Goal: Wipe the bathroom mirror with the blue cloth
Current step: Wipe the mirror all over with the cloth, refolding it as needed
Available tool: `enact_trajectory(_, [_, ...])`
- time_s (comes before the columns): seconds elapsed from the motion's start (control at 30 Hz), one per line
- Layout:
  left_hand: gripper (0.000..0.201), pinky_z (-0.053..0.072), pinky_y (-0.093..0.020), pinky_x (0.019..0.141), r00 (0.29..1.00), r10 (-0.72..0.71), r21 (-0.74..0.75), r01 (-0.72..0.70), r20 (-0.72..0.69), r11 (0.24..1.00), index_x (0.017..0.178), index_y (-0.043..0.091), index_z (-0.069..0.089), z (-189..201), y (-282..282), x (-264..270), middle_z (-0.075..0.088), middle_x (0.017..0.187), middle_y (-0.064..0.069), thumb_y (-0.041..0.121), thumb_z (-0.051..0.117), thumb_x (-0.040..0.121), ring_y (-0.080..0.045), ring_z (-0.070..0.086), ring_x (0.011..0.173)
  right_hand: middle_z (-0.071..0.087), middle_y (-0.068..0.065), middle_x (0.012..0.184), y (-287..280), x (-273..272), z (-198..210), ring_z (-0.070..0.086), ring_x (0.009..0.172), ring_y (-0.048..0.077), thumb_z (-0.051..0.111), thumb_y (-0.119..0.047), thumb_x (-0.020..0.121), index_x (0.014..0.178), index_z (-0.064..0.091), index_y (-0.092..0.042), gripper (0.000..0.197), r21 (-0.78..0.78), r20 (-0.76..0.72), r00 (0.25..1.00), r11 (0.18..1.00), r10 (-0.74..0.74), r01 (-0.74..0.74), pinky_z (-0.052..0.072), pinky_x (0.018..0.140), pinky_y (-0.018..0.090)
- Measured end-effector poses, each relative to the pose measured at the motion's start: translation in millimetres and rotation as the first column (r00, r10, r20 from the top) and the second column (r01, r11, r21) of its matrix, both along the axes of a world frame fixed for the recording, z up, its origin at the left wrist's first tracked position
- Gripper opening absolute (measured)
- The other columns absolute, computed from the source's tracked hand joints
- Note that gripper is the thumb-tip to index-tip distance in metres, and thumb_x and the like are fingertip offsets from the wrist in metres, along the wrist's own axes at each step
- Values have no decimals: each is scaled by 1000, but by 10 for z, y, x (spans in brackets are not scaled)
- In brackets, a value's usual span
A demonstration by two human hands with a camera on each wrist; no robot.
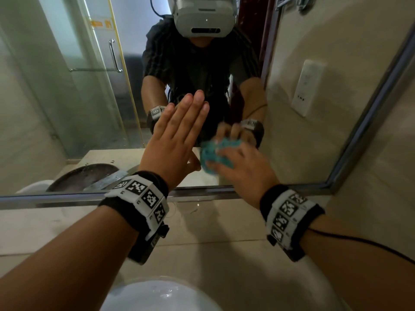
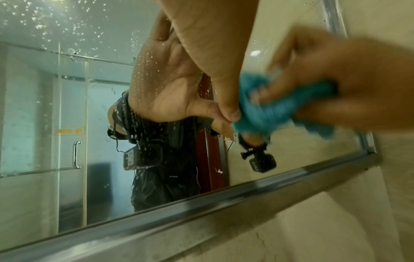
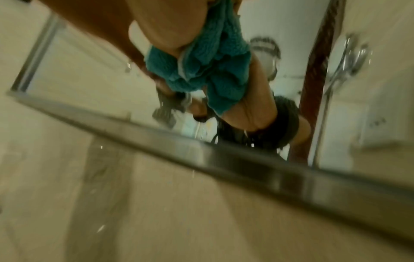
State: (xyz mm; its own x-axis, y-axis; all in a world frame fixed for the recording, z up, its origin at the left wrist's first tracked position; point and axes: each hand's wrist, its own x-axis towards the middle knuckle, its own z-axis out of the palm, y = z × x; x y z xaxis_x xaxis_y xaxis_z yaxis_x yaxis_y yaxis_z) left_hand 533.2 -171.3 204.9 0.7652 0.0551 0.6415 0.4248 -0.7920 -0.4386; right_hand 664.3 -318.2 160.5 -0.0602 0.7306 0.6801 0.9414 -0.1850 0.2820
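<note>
The bathroom mirror (image 1: 74, 97) fills the wall ahead, with a metal frame (image 1: 202, 192) along its lower edge. My left hand (image 1: 177, 133) lies flat against the glass, fingers straight and together, pointing up. Just to its right, my right hand (image 1: 238, 164) grips a bunched blue cloth (image 1: 213, 157) and presses it on the mirror low down, near the frame. The left wrist view shows the cloth (image 2: 268, 109) crumpled beside my left thumb, with water drops on the glass (image 2: 56, 26). In the blurred right wrist view the cloth (image 3: 201, 70) hangs from my fingers.
A white basin (image 1: 161, 295) sits below me on the beige counter (image 1: 213, 221). A wall socket (image 1: 308, 86) and a glass shower door with a handle (image 1: 114, 56) appear as reflections. The tiled wall (image 1: 393, 176) stands to the right of the mirror frame.
</note>
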Motion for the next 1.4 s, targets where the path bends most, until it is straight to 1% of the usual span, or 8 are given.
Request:
enact_trajectory(0.17, [124,10,-43,118,1000,24,-2,-24,-7,1000,151,6,4,13,-38,-1,-1,158,-10,63,71,63,-26,3,146,56,10,115,-200,75,-31,55,89,32,89,-16,49,106,67,-19,61,-187,92,996,982,-15,32,52,71,42])
enact_trajectory(0.4, [127,9,-43,118,1000,1,-20,-1,14,1000,151,6,8,6,-39,9,1,158,-10,60,76,59,-27,4,146,53,13,121,25,16,906,47,108,32,50,-15,84,119,62,-24,38,516,-295,951,824,-88,236,40,89,31])
enact_trajectory(0.47, [127,10,-43,118,1000,-7,-22,8,25,1000,151,5,8,1,-24,6,2,158,-10,60,76,59,-27,5,146,52,10,124,67,45,647,48,111,30,58,-29,86,118,60,-25,32,359,-342,936,909,-84,213,41,96,36])
enact_trajectory(0.63, [115,15,-45,116,997,-36,-35,39,74,999,149,3,21,39,-110,-6,16,156,-16,60,72,63,-29,15,142,62,9,109,-316,228,-278,60,89,29,86,-17,60,105,68,-21,48,-177,58,998,984,12,-2,53,74,41])
enact_trajectory(0.83, [117,3,-56,114,996,-49,103,41,76,994,151,7,11,581,-275,135,6,156,-12,67,65,67,-30,8,144,41,3,109,-512,328,394,41,87,19,56,-31,81,122,61,-28,41,157,-108,985,976,-133,149,41,72,35])
enact_trajectory(1.0, [124,-2,-54,115,1000,13,117,-15,22,993,149,9,-12,861,-396,390,-8,157,-16,69,59,68,-32,-6,145,43,13,120,-448,261,1101,47,104,27,61,-3,81,127,57,-23,49,548,-469,881,762,-62,345,48,88,36])
enact_trajectory(1.27, [116,6,-53,116,996,-60,88,54,67,995,152,10,4,823,-314,462,2,158,-15,66,56,64,-29,3,145,33,3,126,-335,233,884,42,106,29,72,-4,74,133,47,-27,68,339,-205,966,915,-156,220,51,79,37])
enact_trajectory(1.4, [132,3,-51,116,999,-14,82,10,51,997,151,12,-2,838,-335,463,-5,157,-10,71,67,57,-28,0,146,39,14,129,-573,441,1260,44,113,27,60,-6,84,135,49,-23,55,558,-521,849,719,-85,415,41,95,28])
